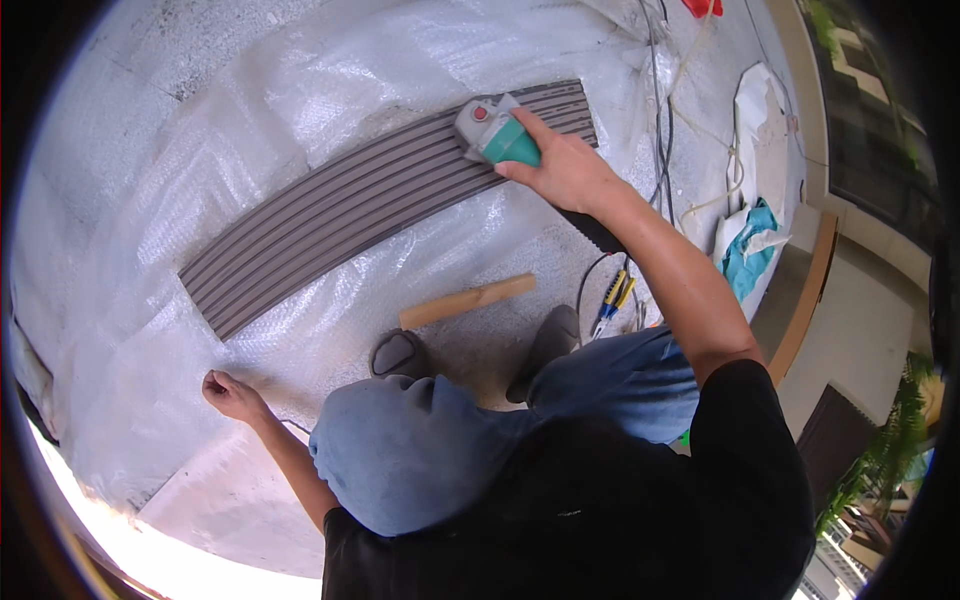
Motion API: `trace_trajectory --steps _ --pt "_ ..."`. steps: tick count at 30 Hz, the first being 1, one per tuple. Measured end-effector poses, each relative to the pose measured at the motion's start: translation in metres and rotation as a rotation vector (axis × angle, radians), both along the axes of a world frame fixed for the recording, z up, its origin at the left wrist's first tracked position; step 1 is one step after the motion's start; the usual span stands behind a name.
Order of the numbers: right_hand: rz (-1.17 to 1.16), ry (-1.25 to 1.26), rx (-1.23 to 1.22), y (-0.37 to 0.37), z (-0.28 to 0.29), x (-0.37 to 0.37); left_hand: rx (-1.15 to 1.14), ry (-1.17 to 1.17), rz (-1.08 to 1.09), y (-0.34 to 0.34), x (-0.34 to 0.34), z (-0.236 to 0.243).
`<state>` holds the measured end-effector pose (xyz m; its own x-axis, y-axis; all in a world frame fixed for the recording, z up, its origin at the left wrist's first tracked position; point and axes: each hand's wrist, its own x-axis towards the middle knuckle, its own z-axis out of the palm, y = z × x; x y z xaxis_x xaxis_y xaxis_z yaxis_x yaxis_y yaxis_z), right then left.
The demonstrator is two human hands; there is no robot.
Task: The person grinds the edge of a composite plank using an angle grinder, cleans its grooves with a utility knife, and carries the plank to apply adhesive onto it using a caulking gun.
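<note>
My right hand (555, 165) is closed on a grey and teal angle grinder (513, 142) with a red button, resting over the right part of a long grey-brown grooved board (330, 215). The board lies on crinkled bubble wrap (130, 270); the underside of the grinder is hidden. Down at the left, beside the board's near end, my left hand (230, 393) has curled fingers; what they hold, if anything, I cannot make out.
A wooden strip (467, 300) lies before my feet (540, 350). Yellow-handled pliers or cutters (615, 295), cables (655, 120), a teal crumpled item (750, 250) and a red item (705, 6) lie rightward. A wall, dark panel (830, 440) and plants (905, 400) are at the right edge.
</note>
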<state>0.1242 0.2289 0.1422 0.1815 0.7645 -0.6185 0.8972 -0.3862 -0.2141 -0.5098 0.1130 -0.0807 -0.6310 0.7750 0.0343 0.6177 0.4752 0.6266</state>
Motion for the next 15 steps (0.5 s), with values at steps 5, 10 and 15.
trace_trajectory --steps 5,10,15 --pt "0.195 0.285 -0.064 0.050 -0.009 -0.104 -0.024 0.196 -0.539 0.062 0.106 0.044" --pt "0.159 0.246 -0.054 0.053 -0.016 -0.059 -0.353 0.525 -0.769 0.053 0.131 0.060" --pt "0.048 0.033 -0.021 0.013 -0.032 0.100 -0.383 0.530 -0.760 0.045 0.136 0.043"
